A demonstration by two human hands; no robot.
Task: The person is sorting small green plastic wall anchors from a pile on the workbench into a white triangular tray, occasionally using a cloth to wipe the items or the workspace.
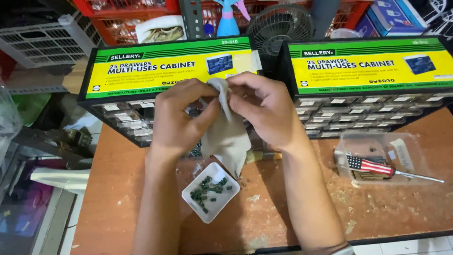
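Cloth (226,137), pale grey and crumpled, hangs between 2 bare hands held above a worn brown tabletop (292,208). Left hand (181,118) is closed on the cloth's left side, thumb pressed across the fabric, while right hand (264,111) pinches the upper edge with curled fingers, so both hands grip the same piece near its top. The loose lower end of the cloth drapes down almost to a small white tray (211,192), which sits on the tabletop directly below the hands and holds a scatter of small dark green parts (207,189).

Behind the hands stand 2 drawer cabinets, side by side with a gap between them. The left cabinet (141,71) and the right cabinet (373,66) each carry a yellow and green label on top, with rows of small clear drawers showing on their fronts. A black fan (281,23) stands in the gap behind them, and a blue spray bottle (228,21) is just to its left in front of red crates (118,19).

To the right on the tabletop, a clear plastic container (382,156) sits near the right forearm. A screwdriver (387,169) with a striped red, white and blue handle lies across it, its metal shaft pointing right over the rim.
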